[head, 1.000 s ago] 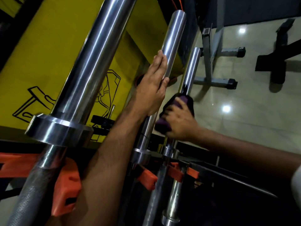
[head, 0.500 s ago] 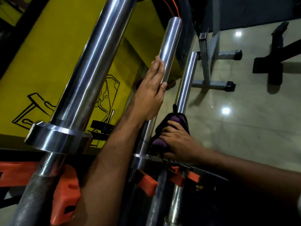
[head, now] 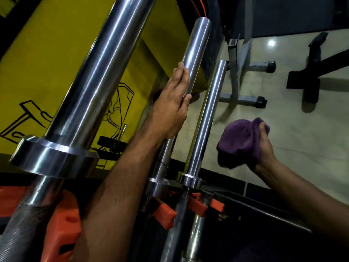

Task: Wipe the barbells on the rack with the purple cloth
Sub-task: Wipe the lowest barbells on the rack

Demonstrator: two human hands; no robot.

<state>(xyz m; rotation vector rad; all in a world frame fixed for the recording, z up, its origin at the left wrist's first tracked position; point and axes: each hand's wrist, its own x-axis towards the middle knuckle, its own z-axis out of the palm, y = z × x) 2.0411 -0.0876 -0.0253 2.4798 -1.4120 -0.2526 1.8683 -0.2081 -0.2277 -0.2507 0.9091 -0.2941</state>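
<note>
The right hand [head: 264, 148], bunching the purple cloth [head: 239, 138], is now hanging clear of the thinnest barbell [head: 205, 118] it was rubbing a moment ago. The left hand [head: 170, 110] is still lying flat-fingered against the middle barbell [head: 196, 53], probably next for wiping.

We're in a gym: chrome barbells [head: 203, 118] racked in orange holders [head: 162, 214], bench frame [head: 243, 72] on tiled floor [head: 283, 114].

Three chrome barbells [head: 90, 87] are held upright in the rack [head: 164, 214] by orange clips. On the tiled floor [head: 283, 129] beyond, grey stand feet [head: 243, 99] are set.
</note>
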